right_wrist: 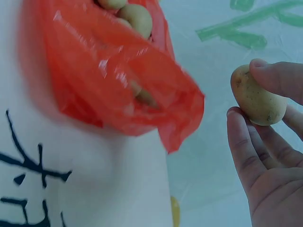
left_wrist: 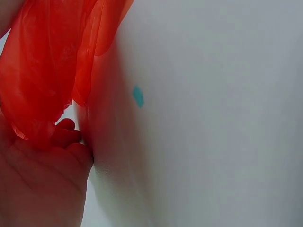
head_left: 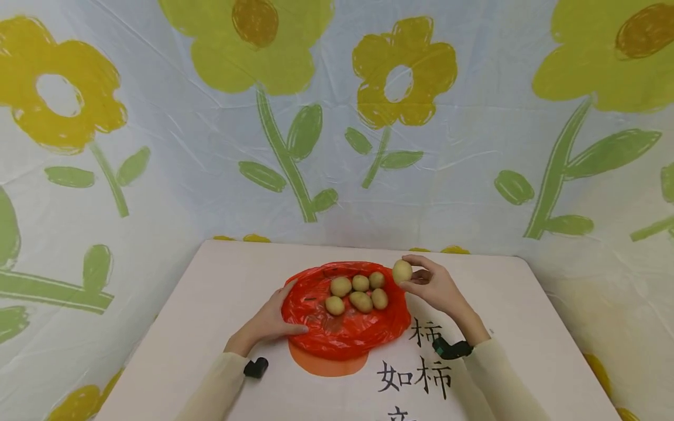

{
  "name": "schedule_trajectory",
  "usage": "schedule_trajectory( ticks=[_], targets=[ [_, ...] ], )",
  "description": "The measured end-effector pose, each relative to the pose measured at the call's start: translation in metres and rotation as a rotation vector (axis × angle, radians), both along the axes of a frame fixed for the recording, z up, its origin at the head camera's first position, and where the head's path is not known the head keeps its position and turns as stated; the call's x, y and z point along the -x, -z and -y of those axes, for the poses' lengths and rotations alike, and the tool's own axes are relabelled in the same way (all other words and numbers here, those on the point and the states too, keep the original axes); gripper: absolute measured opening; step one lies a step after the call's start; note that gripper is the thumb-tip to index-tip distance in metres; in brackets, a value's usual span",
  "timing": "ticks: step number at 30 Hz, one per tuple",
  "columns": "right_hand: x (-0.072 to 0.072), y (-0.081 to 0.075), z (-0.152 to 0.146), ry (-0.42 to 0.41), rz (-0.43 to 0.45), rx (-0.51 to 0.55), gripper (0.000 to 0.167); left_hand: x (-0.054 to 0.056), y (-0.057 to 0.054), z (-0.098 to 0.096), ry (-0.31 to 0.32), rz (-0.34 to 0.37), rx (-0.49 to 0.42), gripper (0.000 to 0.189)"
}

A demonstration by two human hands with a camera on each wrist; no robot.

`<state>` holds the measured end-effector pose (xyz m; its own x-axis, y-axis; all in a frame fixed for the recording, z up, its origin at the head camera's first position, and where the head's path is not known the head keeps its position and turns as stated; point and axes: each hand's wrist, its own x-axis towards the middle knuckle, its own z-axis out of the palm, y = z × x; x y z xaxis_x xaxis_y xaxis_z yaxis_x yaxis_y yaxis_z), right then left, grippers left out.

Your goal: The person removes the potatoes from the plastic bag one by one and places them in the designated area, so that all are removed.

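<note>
A spread red plastic bag (head_left: pixel 332 336) lies on the table with several small potatoes (head_left: pixel 360 302) in its opening. My left hand (head_left: pixel 270 318) holds the bag's left edge, thumb lying over the near side. In the left wrist view, red plastic drapes over the palm (left_wrist: pixel 42 184) and the fingertips curl beneath it. Beyond the bag's right rim, my right hand (head_left: pixel 436 286) pinches one potato (head_left: pixel 402 272) between thumb and fingers. The right wrist view shows this potato (right_wrist: pixel 258 97) raised, apart from the bag (right_wrist: pixel 118 85).
The pale table (head_left: pixel 174 333) carries black written characters (head_left: pixel 416 374) and an orange printed shape (head_left: pixel 329 365) partly under the bag. A flower-patterned sheet (head_left: pixel 337 204) hangs behind and at both sides. Dark wrist devices (head_left: pixel 451 349) sit at both cuffs.
</note>
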<state>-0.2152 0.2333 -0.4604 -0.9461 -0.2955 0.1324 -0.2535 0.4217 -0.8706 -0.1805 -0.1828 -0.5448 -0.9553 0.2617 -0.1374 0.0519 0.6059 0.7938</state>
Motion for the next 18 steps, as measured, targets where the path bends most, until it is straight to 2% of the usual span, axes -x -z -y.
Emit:
schedule_trajectory(
  ticks=[11, 18],
  targets=[
    [-0.003, 0.014, -0.026, 0.060, -0.012, -0.010, 0.060, -0.001, 0.000, 0.002, -0.016, 0.019, 0.002, 0.121],
    [-0.008, 0.019, -0.041, 0.106, -0.016, -0.037, 0.059, 0.001, 0.004, 0.002, -0.013, 0.012, 0.015, 0.121]
  ],
)
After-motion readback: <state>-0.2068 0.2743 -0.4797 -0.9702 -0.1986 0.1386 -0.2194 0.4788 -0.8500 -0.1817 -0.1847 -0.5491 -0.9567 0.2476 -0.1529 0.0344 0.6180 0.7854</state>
